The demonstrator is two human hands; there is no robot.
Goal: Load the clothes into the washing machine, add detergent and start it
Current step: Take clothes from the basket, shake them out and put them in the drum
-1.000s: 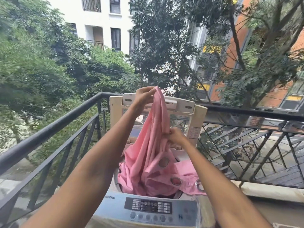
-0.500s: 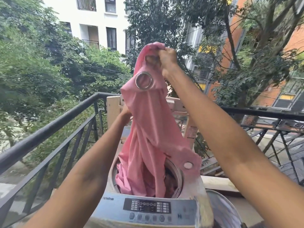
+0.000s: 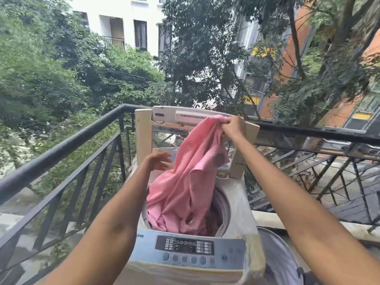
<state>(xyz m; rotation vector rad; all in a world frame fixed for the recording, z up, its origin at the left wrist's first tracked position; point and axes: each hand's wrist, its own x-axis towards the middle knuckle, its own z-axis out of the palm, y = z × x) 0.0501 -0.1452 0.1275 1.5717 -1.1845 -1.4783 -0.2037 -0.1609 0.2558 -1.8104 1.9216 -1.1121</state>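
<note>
CHANGE: right hand (image 3: 233, 126) lowers pink curtain (image 3: 185, 188) from overhead to lid height | FINGERS: right pinches curtain; left hand (image 3: 157, 160) released | STATUS: washing machine (image 3: 236, 202) drum loading unfinished

The washing machine (image 3: 236, 206) holds pink cloth (image 3: 185, 192) in its drum.

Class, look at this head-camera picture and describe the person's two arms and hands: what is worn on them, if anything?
Both arms are bare as far up as the frame shows; no sleeve is visible. The left hand and right hand wear no gloves, and no watch, bracelet or ring can be seen on either wrist or on the fingers. No markings are visible.
</note>
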